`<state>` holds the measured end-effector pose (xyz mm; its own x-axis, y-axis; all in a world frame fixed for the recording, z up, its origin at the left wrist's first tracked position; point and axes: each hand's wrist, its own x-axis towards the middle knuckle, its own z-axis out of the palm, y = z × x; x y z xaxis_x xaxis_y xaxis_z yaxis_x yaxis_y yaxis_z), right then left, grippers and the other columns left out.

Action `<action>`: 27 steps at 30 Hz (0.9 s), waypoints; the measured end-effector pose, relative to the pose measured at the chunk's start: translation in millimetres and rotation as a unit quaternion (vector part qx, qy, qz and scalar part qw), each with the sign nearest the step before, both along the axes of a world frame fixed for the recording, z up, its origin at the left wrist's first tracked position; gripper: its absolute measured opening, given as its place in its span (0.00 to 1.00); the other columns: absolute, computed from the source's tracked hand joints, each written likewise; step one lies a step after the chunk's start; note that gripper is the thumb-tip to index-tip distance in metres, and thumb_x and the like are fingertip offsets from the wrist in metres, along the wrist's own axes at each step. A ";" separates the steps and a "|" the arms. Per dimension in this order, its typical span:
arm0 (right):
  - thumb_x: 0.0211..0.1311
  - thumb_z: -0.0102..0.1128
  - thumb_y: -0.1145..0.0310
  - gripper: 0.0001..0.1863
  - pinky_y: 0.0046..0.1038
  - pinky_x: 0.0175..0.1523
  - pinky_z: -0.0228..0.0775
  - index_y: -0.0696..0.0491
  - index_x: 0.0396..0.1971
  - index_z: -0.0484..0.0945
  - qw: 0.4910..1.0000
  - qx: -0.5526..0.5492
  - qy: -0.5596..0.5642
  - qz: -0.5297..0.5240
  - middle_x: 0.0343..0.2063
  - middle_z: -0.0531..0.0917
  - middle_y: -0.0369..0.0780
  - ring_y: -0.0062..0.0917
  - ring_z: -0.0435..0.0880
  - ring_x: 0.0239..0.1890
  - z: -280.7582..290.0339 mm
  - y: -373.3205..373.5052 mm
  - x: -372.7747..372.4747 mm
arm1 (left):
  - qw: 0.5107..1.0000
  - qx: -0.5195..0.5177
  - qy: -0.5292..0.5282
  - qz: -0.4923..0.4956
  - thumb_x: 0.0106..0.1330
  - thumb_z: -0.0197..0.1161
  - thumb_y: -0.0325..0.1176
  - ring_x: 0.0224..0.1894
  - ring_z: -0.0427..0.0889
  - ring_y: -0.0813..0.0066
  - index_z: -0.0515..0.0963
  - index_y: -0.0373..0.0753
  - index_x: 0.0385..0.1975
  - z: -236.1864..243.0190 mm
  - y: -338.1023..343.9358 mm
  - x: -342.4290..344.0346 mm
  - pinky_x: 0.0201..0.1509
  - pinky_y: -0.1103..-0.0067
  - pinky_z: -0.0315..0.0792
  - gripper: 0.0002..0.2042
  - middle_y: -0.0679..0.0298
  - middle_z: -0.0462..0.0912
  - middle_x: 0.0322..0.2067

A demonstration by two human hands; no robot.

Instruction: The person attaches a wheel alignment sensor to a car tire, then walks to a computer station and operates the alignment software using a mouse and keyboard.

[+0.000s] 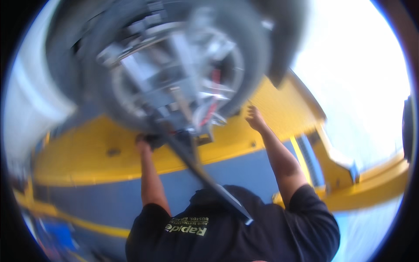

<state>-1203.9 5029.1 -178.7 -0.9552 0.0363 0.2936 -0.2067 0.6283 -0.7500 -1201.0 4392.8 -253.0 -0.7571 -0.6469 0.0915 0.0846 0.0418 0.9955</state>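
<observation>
In front of me is a vehicle wheel (102, 94) with a dark tyre, blurred by motion. A metal wheel clamp (163, 94) with silver arms and red strips covers its face. From its lower part a long dark bar (196, 168) slants toward my chest, ending in a pale tip. My left hand (143, 143) is at the wheel's lower left, against a black part (155, 141); smeared fingers hide its grip. To the right of the tyre my right hand (255, 118) is raised, apart from the clamp. Its fingers are curled, with a thin line at their tips.
A yellow ramp (87, 153) runs under the wheel, above a blue-grey floor (104, 196). Yellow framework (371, 190) stands at the right. The pale vehicle body (32, 96) is at the left, with a blue object (59, 233) at the lower left.
</observation>
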 end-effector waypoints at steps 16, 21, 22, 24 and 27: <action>0.55 0.79 0.71 0.33 0.38 0.63 0.75 0.54 0.62 0.76 0.969 -0.161 -0.163 0.092 0.64 0.77 0.45 0.37 0.79 0.63 -15.1 1.3 -95.4 | 0.948 -0.263 0.021 0.176 0.69 0.61 0.29 0.45 0.82 0.42 0.78 0.33 0.44 35.7 77.9 77.6 0.52 0.58 0.76 0.08 0.47 0.83 0.39; 0.55 0.79 0.71 0.33 0.38 0.62 0.76 0.54 0.62 0.77 0.956 -0.236 -0.166 0.046 0.63 0.78 0.45 0.36 0.79 0.62 -13.7 6.2 -88.3 | 0.942 -0.291 0.051 0.160 0.68 0.61 0.27 0.44 0.79 0.41 0.76 0.34 0.43 41.3 79.7 86.4 0.48 0.55 0.74 0.07 0.46 0.81 0.39; 0.55 0.79 0.71 0.33 0.37 0.61 0.76 0.54 0.62 0.77 0.953 -0.249 -0.167 0.040 0.62 0.79 0.45 0.35 0.79 0.62 -13.1 6.8 -87.5 | 0.935 -0.312 0.051 0.162 0.67 0.61 0.26 0.44 0.79 0.41 0.75 0.34 0.43 45.1 84.9 93.5 0.48 0.55 0.73 0.07 0.46 0.80 0.39; 0.55 0.78 0.72 0.32 0.37 0.61 0.76 0.54 0.62 0.77 0.949 -0.267 -0.166 0.029 0.62 0.79 0.45 0.35 0.80 0.62 -11.4 7.4 -87.0 | 0.913 -0.365 0.081 0.163 0.66 0.60 0.24 0.40 0.79 0.42 0.73 0.34 0.41 51.5 97.0 114.9 0.45 0.56 0.73 0.07 0.48 0.79 0.36; 0.55 0.78 0.72 0.32 0.37 0.60 0.76 0.54 0.62 0.78 0.943 -0.291 -0.163 0.017 0.61 0.80 0.44 0.34 0.80 0.61 -10.9 9.1 -86.0 | 0.891 -0.402 0.112 0.177 0.64 0.59 0.22 0.39 0.79 0.43 0.70 0.35 0.40 55.5 76.1 136.9 0.43 0.57 0.72 0.08 0.49 0.77 0.34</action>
<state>-1289.9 5038.2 -189.6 -0.9947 0.0690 -0.0768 0.0828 0.0881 -0.9927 -1064.0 4468.9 -197.4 -0.4227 -0.4984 0.7569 0.1166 0.7983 0.5908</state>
